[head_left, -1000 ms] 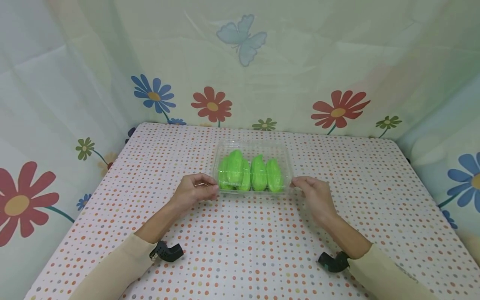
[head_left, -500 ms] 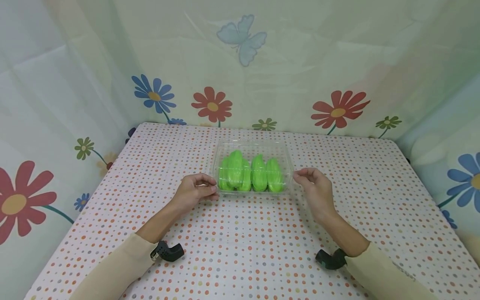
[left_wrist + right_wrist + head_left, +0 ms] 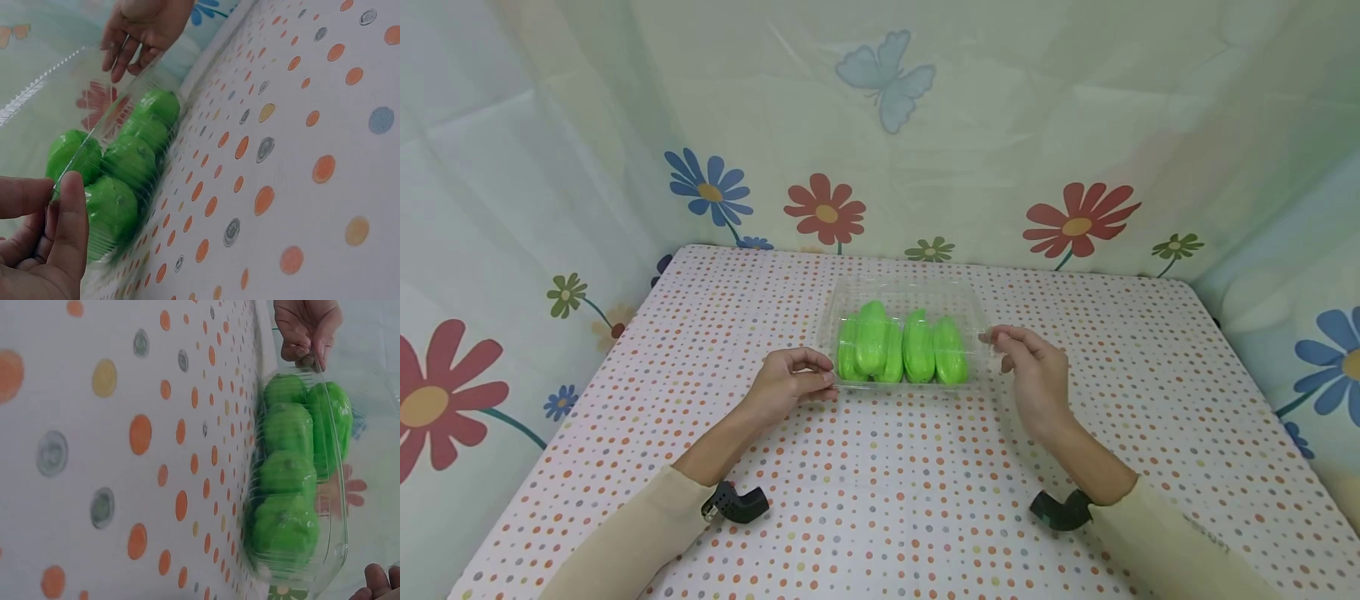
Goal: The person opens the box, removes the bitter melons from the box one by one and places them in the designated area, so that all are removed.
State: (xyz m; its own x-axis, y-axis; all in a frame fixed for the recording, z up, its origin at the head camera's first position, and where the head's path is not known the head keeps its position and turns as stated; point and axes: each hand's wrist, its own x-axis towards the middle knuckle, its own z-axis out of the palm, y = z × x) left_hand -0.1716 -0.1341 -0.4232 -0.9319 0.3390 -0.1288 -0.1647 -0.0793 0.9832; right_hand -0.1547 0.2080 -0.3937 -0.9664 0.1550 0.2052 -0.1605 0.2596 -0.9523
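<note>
A clear plastic clamshell box (image 3: pixel 958 287) stands mid-table with several bright green, long, ridged vegetables (image 3: pixel 919 346) inside. Its see-through lid (image 3: pixel 28 97) is raised at the front. My left hand (image 3: pixel 786 379) pinches the rim at the box's front left corner between thumb and index finger; the left wrist view shows this close up. At the right side, my right hand (image 3: pixel 1033 371) has its thumb and index fingertips together on the lid's edge. In the right wrist view only some right fingertips (image 3: pixel 378 580) show, and their contact is out of frame.
A white, dotted cloth covers the table (image 3: pixel 895 500). Behind it and at both sides hangs a curtain (image 3: pixel 1000 108) printed with flowers and a butterfly. A black wrist camera (image 3: pixel 737 502) sits on each sleeve.
My right hand has moved up and slightly away from me along the box's right side, and the lid's front edge has risen. The left hand stays at the front left corner.
</note>
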